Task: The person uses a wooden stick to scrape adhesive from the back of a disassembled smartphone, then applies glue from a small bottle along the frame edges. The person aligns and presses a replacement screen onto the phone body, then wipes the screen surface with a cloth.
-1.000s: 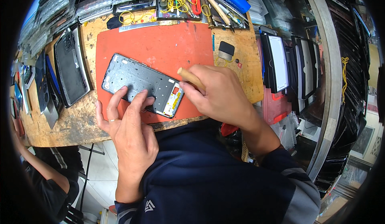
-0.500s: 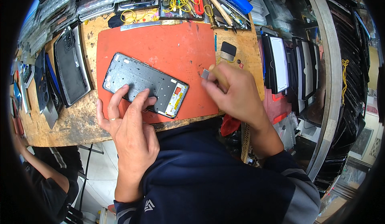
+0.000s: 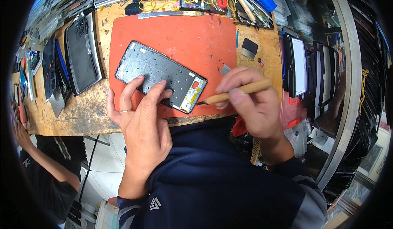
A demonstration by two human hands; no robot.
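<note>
Two hands at work. One phone frame (image 3: 157,73): flat, dark grey, rounded-rectangular, lying aslant on one orange mat (image 3: 172,32) on the wooden bench (image 3: 90,120). Frame surface looks slightly glossy, dotted with small spots; its right end carries a pale strip with yellow patches and one red-orange rectangle. Any print on it is too small to tell.

Left hand (image 3: 143,114): fingers spread and bent, fingertips resting on the frame's near side; one ring worn. Right hand (image 3: 254,108): thumb and fingers closed around one slim tool (image 3: 249,88) with a smooth, light-wood handle. Dark tip just beside the frame's right end; contact cannot be told.

Near the right hand, one small grey flat piece (image 3: 225,69); farther right, one black-and-grey piece (image 3: 249,48), rounded at the top. Left of the mat, one dark phone shell (image 3: 84,51). Bench wood scuffed and stained. One pale angular logo (image 3: 155,204) on the dark blue garment (image 3: 196,184).
</note>
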